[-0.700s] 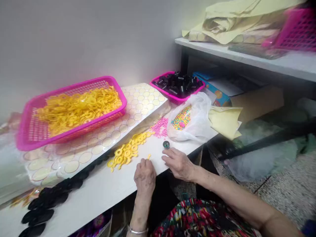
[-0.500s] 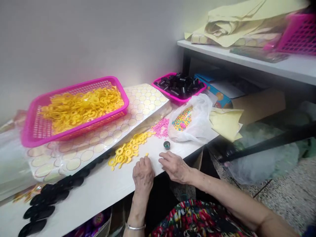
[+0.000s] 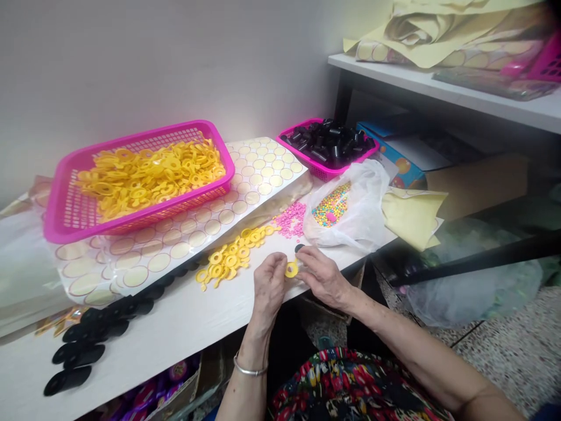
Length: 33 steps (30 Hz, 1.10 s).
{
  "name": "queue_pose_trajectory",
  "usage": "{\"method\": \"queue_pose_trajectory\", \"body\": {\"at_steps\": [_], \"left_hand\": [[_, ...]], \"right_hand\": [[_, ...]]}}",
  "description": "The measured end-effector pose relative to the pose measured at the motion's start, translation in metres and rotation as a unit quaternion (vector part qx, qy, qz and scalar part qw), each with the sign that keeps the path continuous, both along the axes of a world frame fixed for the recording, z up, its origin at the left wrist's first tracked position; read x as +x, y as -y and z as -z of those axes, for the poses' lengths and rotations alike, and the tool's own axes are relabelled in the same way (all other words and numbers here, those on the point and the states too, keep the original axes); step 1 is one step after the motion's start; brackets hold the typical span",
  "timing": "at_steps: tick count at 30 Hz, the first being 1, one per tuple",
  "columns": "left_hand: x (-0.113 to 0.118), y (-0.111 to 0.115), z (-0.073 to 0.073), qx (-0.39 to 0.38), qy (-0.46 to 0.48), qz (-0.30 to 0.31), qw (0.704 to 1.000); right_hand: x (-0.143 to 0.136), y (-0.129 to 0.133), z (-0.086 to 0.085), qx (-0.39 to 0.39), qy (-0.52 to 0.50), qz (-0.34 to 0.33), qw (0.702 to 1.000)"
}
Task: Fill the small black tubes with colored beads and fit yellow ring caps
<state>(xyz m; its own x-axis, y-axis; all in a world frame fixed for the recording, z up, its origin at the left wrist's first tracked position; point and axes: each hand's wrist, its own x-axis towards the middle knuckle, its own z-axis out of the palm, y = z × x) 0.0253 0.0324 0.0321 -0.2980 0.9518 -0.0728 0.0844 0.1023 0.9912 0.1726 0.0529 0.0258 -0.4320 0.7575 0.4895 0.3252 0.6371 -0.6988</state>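
White tabletop (image 3: 184, 316), circle-printed sheets (image 3: 265, 172) behind: left hand (image 3: 269, 283) pinches yellow ring (image 3: 291, 275), grip of right hand (image 3: 325, 279) unclear.

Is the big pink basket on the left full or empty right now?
Partly full: yellow ring pieces heap across most of the big pink basket, but bare mesh shows at its left end.

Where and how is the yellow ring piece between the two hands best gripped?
Probably by the outer rim of the yellow ring piece, pinched from the side of the right hand: the round, holed end juts that way, while the left hand is at the opposite edge.
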Motion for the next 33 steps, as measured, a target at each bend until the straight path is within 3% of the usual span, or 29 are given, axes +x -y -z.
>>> {"method": "queue_pose_trajectory", "body": {"at_steps": [6, 9, 11, 14, 16, 18, 25, 30, 33], "left_hand": [[0.015, -0.017, -0.016, -0.049, 0.159, 0.01, 0.986], [0.02, -0.018, -0.016, -0.063, 0.192, 0.028, 0.979], [0.022, -0.015, -0.014, -0.062, 0.187, 0.052, 0.979], [0.024, -0.007, -0.01, -0.061, 0.175, 0.096, 0.978], [0.024, -0.004, -0.007, -0.076, 0.176, 0.115, 0.975], [0.025, -0.002, -0.006, -0.092, 0.182, 0.111, 0.973], [0.033, -0.007, -0.011, -0.085, 0.205, 0.022, 0.975], [0.031, -0.008, -0.01, -0.07, 0.165, 0.02, 0.984], [0.025, -0.012, -0.001, -0.048, 0.114, -0.042, 0.992]], "right_hand": [[0.013, -0.012, -0.01, 0.105, 0.071, 0.007, 0.992], [0.013, -0.013, -0.014, 0.11, 0.098, 0.006, 0.989], [0.014, -0.012, -0.014, 0.069, 0.081, 0.006, 0.994], [0.015, -0.01, -0.01, -0.065, 0.024, -0.003, 0.998], [0.015, -0.007, -0.006, -0.156, -0.016, 0.023, 0.987], [0.015, -0.005, -0.002, -0.191, -0.03, 0.058, 0.979], [0.011, -0.005, -0.001, -0.028, 0.071, 0.062, 0.995], [0.01, -0.016, -0.006, 0.004, 0.14, 0.078, 0.987], [0.008, -0.025, -0.012, -0.002, 0.225, 0.095, 0.97]]}}
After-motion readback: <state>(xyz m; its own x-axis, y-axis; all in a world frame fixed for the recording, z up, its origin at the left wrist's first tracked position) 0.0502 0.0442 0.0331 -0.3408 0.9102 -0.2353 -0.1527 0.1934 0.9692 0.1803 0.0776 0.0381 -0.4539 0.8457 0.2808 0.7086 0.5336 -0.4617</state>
